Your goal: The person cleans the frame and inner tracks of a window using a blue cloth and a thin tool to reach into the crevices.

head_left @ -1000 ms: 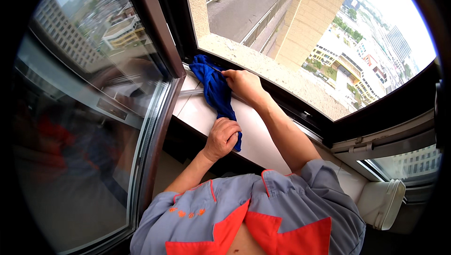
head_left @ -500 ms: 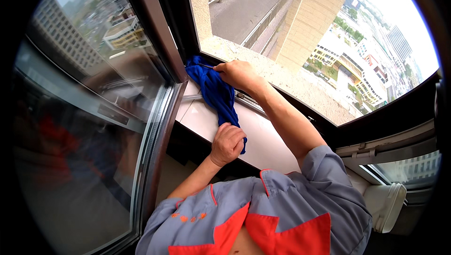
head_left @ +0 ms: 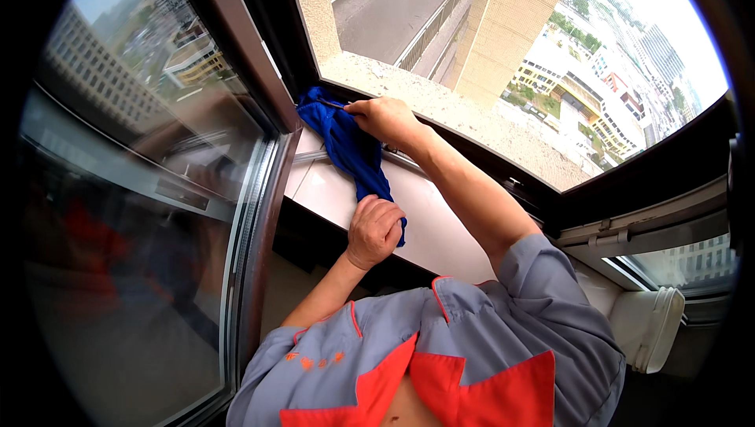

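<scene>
A blue cloth (head_left: 354, 156) stretches from the corner of the window frame down across the white sill (head_left: 436, 226). Its near end is gripped in my left hand (head_left: 375, 230), fingers closed, and a bit of cloth pokes out below the fist. My right hand (head_left: 387, 122) is closed on a thin dark stick-like tool (head_left: 333, 104). The tool's far end rests against the bunched cloth in the corner, where its tip is hidden in the folds. What kind of tool it is, I cannot make out.
An opened glass window sash (head_left: 157, 215) stands close on my left, its dark frame (head_left: 259, 73) near the cloth. Beyond the dark window frame (head_left: 503, 160) lie an outer stone ledge (head_left: 393, 81) and a long drop. A white bucket (head_left: 649, 329) is at the right.
The whole view has shifted slightly, so hands and cloth sit a little higher and further left. Both hands keep their grips, and the cloth stays in the corner.
</scene>
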Available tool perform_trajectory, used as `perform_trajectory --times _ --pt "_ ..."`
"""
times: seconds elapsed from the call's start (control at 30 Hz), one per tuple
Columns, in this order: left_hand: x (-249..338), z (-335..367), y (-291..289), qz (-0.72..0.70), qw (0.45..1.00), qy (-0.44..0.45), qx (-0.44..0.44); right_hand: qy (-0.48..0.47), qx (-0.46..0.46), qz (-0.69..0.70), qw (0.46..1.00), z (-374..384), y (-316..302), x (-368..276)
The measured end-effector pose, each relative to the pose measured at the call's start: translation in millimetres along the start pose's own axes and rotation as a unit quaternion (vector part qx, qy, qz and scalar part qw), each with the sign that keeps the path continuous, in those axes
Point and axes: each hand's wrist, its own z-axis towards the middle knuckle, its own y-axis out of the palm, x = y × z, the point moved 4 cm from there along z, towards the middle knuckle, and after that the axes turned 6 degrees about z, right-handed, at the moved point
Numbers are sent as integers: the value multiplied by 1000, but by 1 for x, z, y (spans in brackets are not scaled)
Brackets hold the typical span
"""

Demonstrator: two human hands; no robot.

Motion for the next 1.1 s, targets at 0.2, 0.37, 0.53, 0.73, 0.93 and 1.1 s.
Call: perform_trajectory --times 0.2,0.37,0.53,0.73,0.93,1.1 --pt "2 -4 2 -3 1000 -2 10 39 -60 -33 997 -4 -8 -10" --pt "1 -3 1 0 1000 1 0 14 -65 -34 997 16 -13 -10" --pt "0 -5 3 -12 1000 -13 5 25 -113 -94 989 29 -25 -24" --pt "-4 -2 1 0 1000 -10 -10 35 -39 -100 994 8 -8 -29" --pt "2 -7 -3 17 1000 -9 3 32 -14 -117 993 -16 -8 -15" --pt "1 -6 3 14 1000 -15 -3 22 -11 -116 993 9 11 -27"
